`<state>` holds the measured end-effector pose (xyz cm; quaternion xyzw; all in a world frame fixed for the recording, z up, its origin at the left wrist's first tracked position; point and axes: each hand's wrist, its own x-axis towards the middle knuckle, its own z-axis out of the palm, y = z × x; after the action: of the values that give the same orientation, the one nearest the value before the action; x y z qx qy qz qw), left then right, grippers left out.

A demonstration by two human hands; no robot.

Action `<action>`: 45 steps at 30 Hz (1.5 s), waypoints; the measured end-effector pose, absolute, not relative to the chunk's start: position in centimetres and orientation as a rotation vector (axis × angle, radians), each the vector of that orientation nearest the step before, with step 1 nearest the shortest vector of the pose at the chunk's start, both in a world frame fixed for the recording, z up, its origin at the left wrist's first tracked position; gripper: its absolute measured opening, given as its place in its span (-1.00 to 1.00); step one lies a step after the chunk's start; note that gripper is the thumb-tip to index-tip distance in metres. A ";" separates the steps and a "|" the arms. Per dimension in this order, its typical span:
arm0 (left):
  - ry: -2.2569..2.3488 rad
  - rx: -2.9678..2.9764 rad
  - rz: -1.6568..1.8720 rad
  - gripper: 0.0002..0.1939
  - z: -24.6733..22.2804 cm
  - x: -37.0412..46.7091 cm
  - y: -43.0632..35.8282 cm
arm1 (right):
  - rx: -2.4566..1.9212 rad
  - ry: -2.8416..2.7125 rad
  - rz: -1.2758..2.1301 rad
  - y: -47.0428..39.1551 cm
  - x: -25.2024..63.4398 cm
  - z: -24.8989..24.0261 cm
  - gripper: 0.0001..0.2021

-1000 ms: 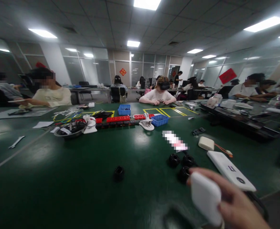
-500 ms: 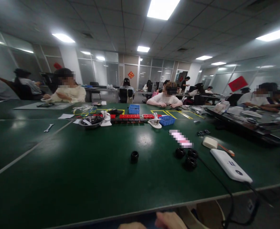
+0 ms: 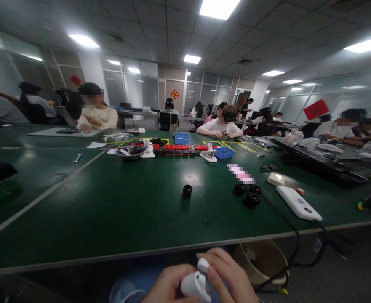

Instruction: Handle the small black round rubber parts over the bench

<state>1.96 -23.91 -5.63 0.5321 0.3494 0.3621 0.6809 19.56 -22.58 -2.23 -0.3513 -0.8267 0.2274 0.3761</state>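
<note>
My left hand (image 3: 169, 283) is closed around a smooth white rounded piece (image 3: 192, 285) with a small dark hole near its top. Pinched in the fingers of my right hand (image 3: 228, 269) is a smaller white cap-like piece (image 3: 203, 264), right above the larger one. Whether the two pieces are joined, I cannot tell. Both hands are low, over my lap and in front of the table edge. On the green table (image 3: 134, 219) ahead stands a black ring-shaped part (image 3: 187, 191), apart from several similar black parts (image 3: 253, 198) to its right.
A white power bank-like device (image 3: 299, 203) with black cables lies at right. Farther back are blue bins (image 3: 223, 153), red-and-black strips (image 3: 177, 147), a bowl of parts (image 3: 130, 152) and a wrench (image 3: 78, 158). A beige bucket (image 3: 264, 261) stands below the edge. Other people sit around.
My view has tilted down and both hands have come higher into the picture. The white pieces in them now show. The parts on the table appear to stay put.
</note>
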 end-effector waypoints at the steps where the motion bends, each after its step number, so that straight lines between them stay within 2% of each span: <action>1: 0.757 1.190 0.836 -0.57 -5.6 2.1 -23.9 | -0.902 -2.105 0.573 -22.6 19.4 -2.1 -0.72; 7: 0.719 1.113 0.919 -0.47 -4.4 2.1 -23.4 | -0.953 -1.932 0.372 -22.2 19.9 -0.5 -0.60; 11: 0.718 1.093 0.946 -0.47 -3.6 2.1 -22.6 | -0.877 -2.167 0.131 -21.3 20.3 2.3 -0.76; 16: 0.761 1.099 0.952 -0.48 -3.3 2.4 -21.5 | -0.716 -2.557 -0.147 -19.2 19.4 5.2 -0.72; 21: 0.734 1.062 0.922 -0.47 -3.0 2.7 -20.4 | -0.469 -2.694 -0.349 -16.8 19.3 6.2 -0.81; 29: 0.724 1.038 0.882 -0.47 -3.6 2.9 -19.5 | -0.255 -2.853 -0.481 -14.9 19.4 6.7 -0.80; 35: 0.667 1.010 0.872 -0.45 -4.1 2.7 -19.4 | -0.197 -2.757 -0.367 -14.1 19.9 6.4 -0.76; 45: 0.533 1.051 0.887 -0.45 -2.8 2.2 -20.0 | -0.865 -2.475 0.453 -12.6 22.4 5.9 -0.75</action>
<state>2.19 -19.99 -2.79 0.4792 0.2430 0.4042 0.7402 22.42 -12.60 5.95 -0.3158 -0.9034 0.1653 0.2384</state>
